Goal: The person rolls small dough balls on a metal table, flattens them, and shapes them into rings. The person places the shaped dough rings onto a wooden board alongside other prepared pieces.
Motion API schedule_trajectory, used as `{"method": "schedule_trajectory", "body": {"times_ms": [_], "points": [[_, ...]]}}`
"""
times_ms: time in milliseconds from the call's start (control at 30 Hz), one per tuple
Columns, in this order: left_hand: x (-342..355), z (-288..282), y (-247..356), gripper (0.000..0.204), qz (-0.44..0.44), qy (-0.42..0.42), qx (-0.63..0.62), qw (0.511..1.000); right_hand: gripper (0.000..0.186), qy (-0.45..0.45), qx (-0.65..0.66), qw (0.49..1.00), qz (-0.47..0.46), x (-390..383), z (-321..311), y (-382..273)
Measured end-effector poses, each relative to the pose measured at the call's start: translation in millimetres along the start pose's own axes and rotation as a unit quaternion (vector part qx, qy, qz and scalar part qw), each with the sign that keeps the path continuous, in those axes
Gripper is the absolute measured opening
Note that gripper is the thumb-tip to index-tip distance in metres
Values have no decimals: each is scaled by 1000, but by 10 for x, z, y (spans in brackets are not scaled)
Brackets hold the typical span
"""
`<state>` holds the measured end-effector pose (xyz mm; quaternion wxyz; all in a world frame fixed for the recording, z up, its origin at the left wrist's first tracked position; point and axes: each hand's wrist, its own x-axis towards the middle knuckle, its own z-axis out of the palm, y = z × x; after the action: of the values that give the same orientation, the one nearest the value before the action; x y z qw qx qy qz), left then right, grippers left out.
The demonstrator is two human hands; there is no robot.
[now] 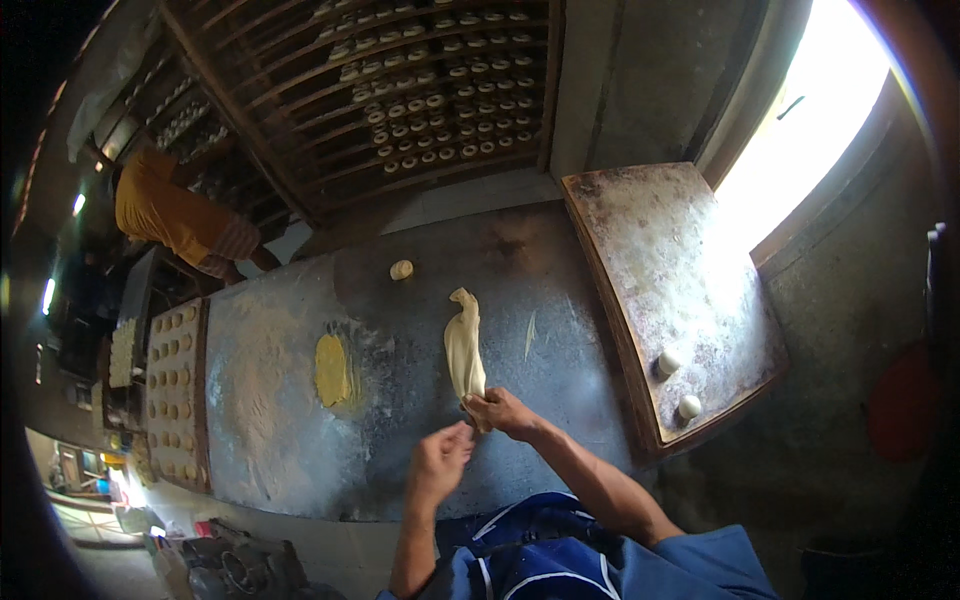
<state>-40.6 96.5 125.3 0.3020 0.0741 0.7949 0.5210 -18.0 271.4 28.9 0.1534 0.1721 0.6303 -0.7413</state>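
1. A long, twisted dough length [463, 345] is laid across the middle of the surface [560, 400], running from the centre toward the near edge.
2. The near end of the dough length is grasped by the right hand [498, 411].
3. The left hand [441, 462] is curled just beside that end, above the near edge; it is blurred, so whether anything is gripped cannot be told.
4. Two white dough balls [689, 406] are already formed and placed on the floured board [640, 220] at the right end of the surface, by the board's near edge.
5. One small dough piece [401, 270] is left loose near the far edge.
6. A flattened yellow mass [332, 370] is spread left of centre; its use is not shown.
7. Judged by the board, only an early portion is completed: the dough length is not yet divided or rounded, and most of the board is unfilled.
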Motion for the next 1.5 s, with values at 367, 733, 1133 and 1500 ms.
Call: {"method": "schedule_trajectory", "body": {"times_ms": [367, 733, 1133, 1500], "points": [[1433, 695, -611, 30, -332, -221, -669, 628, 29, 200, -428, 877, -89, -950, 479, -496], [1000, 405, -818, 28, -147, -219, -383, 885, 24, -58, -41, 969, -236, 144, 397, -1064], [-486, -477, 569, 20, 413, -122, 187, 883, 15, -52, -415, 855, -307, 186, 551, -401], [467, -95, -1102, 45, 196, 299, 355, 864, 71, 310, -557, 750, -177, -785, -214, 225]]}}
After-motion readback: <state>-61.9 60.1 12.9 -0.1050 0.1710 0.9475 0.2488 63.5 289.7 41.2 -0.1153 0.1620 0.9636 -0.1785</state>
